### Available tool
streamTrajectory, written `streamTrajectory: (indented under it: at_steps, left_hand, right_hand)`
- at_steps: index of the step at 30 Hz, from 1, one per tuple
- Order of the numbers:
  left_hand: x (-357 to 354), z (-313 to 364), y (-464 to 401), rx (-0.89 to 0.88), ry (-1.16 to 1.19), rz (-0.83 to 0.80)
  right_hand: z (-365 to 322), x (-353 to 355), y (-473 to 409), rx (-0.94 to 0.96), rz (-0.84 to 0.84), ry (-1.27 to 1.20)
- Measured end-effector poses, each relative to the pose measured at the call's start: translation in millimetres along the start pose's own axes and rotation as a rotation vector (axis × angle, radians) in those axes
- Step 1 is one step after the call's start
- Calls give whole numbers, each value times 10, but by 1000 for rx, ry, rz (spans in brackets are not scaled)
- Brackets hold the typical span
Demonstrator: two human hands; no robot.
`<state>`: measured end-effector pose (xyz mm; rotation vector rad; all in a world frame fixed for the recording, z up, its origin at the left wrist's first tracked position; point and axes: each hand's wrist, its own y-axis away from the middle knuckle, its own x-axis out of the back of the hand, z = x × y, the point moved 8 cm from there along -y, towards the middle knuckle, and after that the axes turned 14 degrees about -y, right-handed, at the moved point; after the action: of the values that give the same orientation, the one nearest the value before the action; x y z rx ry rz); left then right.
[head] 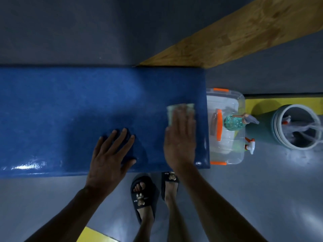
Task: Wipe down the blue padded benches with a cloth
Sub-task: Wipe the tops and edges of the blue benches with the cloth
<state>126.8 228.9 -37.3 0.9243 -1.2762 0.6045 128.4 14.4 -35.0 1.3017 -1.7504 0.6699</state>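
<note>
A blue padded bench (70, 105) runs across the view from the left edge to its right end near the middle. My right hand (180, 138) lies flat near that right end, pressing down a pale green cloth (178, 109) whose far part shows beyond my fingertips. The hand and cloth are blurred. My left hand (111, 156) rests flat on the bench's near side with fingers spread, holding nothing. A wet shine shows on the bench's near left edge.
Just right of the bench stands a clear plastic box (225, 126) with orange clips, holding a teal spray bottle (234, 121) and a white-and-orange sprayer (250, 144). A grey bucket (295, 126) sits further right. A wooden plank (236, 34) slants behind. My sandalled feet (153, 193) stand on grey floor.
</note>
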Motion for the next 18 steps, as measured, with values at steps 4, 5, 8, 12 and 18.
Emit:
streamTrajectory:
  at_steps: [4, 5, 8, 12, 18]
  left_hand:
    - [33, -1, -26, 13, -21, -3]
    - [48, 0, -31, 15, -20, 5]
    - [65, -4, -39, 26, -12, 15]
    - [52, -3, -38, 38, -10, 6]
    - [18, -20, -55, 48, -19, -33]
  right_hand:
    - [-77, -36, -16, 385, -279, 104]
    - [67, 53, -64, 396, -276, 115]
    - [519, 355, -199, 159, -90, 76]
    - [373, 295, -205, -168, 116, 21]
    - [-712, -366, -146, 304, -280, 49]
